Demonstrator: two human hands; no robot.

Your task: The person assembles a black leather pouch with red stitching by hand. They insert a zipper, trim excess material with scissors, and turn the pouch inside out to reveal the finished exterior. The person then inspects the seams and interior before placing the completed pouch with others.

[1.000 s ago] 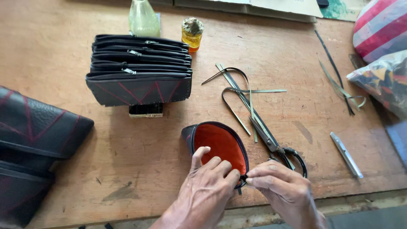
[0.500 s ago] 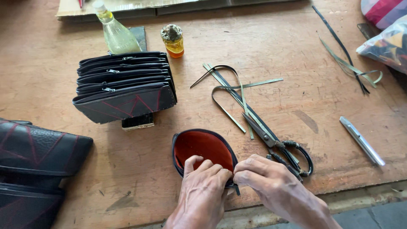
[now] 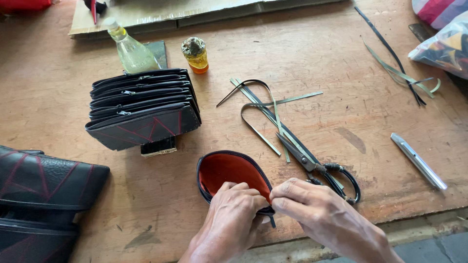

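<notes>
A small black pouch [image 3: 225, 170] with an orange lining lies open near the front edge of the wooden table [image 3: 341, 58]. My left hand [image 3: 233, 219] grips its near rim, fingers curled into the opening. My right hand [image 3: 319, 216] pinches the same rim at its right end, fingertips meeting the left hand's. Just right of the pouch lie black-handled scissors [image 3: 317, 165], blades pointing away from me.
A stack of black zip pouches [image 3: 141, 107] stands at centre left, with a clear bottle [image 3: 130, 48] and a small amber jar [image 3: 196, 54] behind it. Black strips [image 3: 265, 104] lie by the scissors. A metal knife [image 3: 418, 160] sits right; black bags [image 3: 44, 195] at left.
The view has tilted down and shifted, so the table's things sit higher in frame. Both hands have stayed on the pouch's near rim, with the right fingers closing in on the left.
</notes>
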